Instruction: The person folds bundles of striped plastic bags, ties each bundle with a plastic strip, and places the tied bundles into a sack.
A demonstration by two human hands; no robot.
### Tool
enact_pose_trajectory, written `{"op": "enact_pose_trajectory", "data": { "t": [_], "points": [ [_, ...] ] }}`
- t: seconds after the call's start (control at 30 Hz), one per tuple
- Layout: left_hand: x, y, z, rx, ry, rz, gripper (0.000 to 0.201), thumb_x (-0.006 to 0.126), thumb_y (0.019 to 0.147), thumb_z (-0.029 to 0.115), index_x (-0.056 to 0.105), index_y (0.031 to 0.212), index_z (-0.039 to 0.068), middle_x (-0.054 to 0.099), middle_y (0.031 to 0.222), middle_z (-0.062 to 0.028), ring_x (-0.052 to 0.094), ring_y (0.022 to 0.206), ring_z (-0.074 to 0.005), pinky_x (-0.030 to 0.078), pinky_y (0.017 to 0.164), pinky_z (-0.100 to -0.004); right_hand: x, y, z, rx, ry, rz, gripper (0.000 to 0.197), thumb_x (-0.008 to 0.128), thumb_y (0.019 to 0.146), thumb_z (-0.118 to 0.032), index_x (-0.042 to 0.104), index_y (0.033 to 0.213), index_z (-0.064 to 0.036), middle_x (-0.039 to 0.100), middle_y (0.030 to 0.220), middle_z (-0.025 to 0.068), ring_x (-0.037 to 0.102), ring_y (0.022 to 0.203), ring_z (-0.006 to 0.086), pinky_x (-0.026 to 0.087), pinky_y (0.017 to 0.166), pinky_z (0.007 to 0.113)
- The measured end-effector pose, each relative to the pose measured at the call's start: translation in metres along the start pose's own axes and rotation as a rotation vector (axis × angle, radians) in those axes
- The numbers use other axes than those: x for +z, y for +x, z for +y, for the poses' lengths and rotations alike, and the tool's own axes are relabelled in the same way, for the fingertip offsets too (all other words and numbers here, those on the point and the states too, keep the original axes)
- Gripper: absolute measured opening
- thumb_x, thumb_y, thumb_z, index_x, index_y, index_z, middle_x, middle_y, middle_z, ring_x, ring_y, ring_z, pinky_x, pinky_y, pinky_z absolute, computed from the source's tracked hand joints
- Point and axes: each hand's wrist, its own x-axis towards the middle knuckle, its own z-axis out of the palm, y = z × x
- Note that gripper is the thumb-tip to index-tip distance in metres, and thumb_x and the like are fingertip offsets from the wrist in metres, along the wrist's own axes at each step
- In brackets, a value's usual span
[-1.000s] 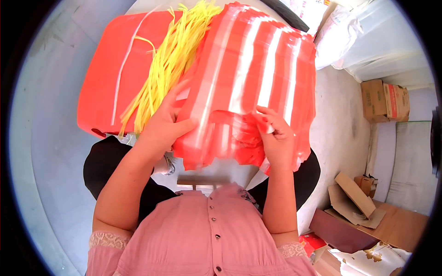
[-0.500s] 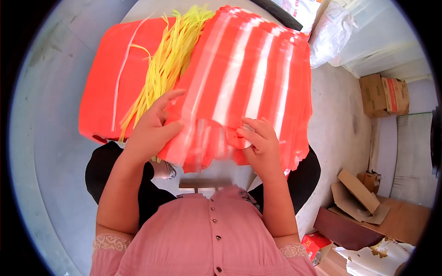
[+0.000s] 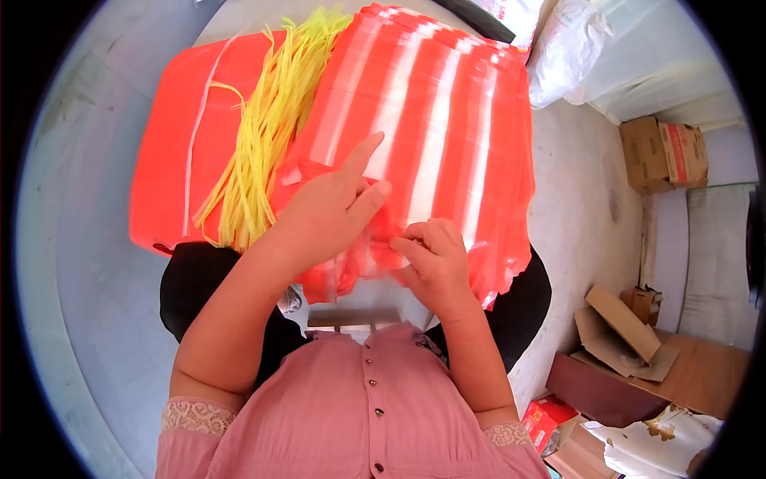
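Note:
A thick stack of thin red plastic bags (image 3: 455, 120) with pale shiny stripes lies before me, its loose lower edges crumpled over my lap. Above its lower left part is my left hand (image 3: 331, 209), index finger and thumb stretched apart; its other fingers are largely hidden. At the lower edge my right hand (image 3: 439, 259) is closed, thumb and fingertips pinching red plastic. What else may be between those fingertips is too small to make out. Along the stack's left side lies a bundle of yellow strips (image 3: 275, 128), partly on a smooth red surface (image 3: 179, 136) with a pale cord.
A white plastic sack (image 3: 570, 52) stands at the back right. On the right are a cardboard box (image 3: 662, 156), an opened carton (image 3: 630, 335) on a brown wooden surface (image 3: 702, 379), and a red box (image 3: 546, 423) low down. My knees are under the stack.
My left hand has moved right and slightly up across the bags, its index finger now extended. My right hand has shifted slightly left and down. The bags' lower edge has folded differently.

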Motion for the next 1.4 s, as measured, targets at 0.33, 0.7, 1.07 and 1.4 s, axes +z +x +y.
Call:
{"op": "enact_pose_trajectory", "data": {
  "t": [0.33, 0.7, 1.07, 1.4],
  "points": [
    [0.013, 0.008, -0.028, 0.323, 0.159, 0.077, 0.029, 0.057, 0.095, 0.003, 0.065, 0.123, 0.002, 0.069, 0.109, -0.0150, 0.067, 0.094, -0.0285, 0.054, 0.086, -0.0346, -0.001, 0.000, 0.003, -0.014, 0.014, 0.005, 0.038, 0.072, 0.057, 0.004, 0.073, 0.094, -0.0061, 0.064, 0.093, 0.0064, 0.061, 0.083, 0.0271, 0.049, 0.072, 0.040],
    [0.020, 0.006, -0.024, 0.591, 0.352, 0.050, 0.023, 0.068, 0.080, 0.001, 0.072, 0.103, 0.000, 0.069, 0.117, -0.0121, 0.063, 0.112, -0.0332, 0.052, 0.097, -0.0421, -0.004, 0.016, -0.001, 0.241, 0.168, 0.030, 0.024, 0.072, 0.074, 0.000, 0.072, 0.097, -0.0037, 0.067, 0.088, 0.0119, 0.063, 0.079, 0.0321, 0.050, 0.068, 0.042],
    [0.023, 0.013, -0.031, 0.377, 0.149, 0.075, 0.020, 0.067, 0.094, 0.008, 0.069, 0.112, -0.001, 0.070, 0.111, -0.0147, 0.064, 0.103, -0.0328, 0.052, 0.090, -0.0401, -0.068, -0.020, 0.038, 0.709, 0.324, 0.331, 0.042, 0.058, 0.102, -0.014, 0.054, 0.142, -0.0023, 0.053, 0.145, 0.0162, 0.054, 0.132, 0.0276, 0.043, 0.111, 0.040],
    [0.024, 0.019, -0.043, 0.193, 0.001, 0.055, 0.021, 0.063, 0.102, 0.016, 0.068, 0.114, -0.001, 0.067, 0.097, -0.0119, 0.065, 0.092, -0.0228, 0.050, 0.083, -0.0341, -0.053, -0.018, 0.040, 0.814, 0.463, 0.325, 0.058, 0.053, 0.105, -0.012, 0.030, 0.158, -0.0038, 0.046, 0.152, 0.0114, 0.057, 0.125, 0.0210, 0.043, 0.110, 0.036]
  ]
}}
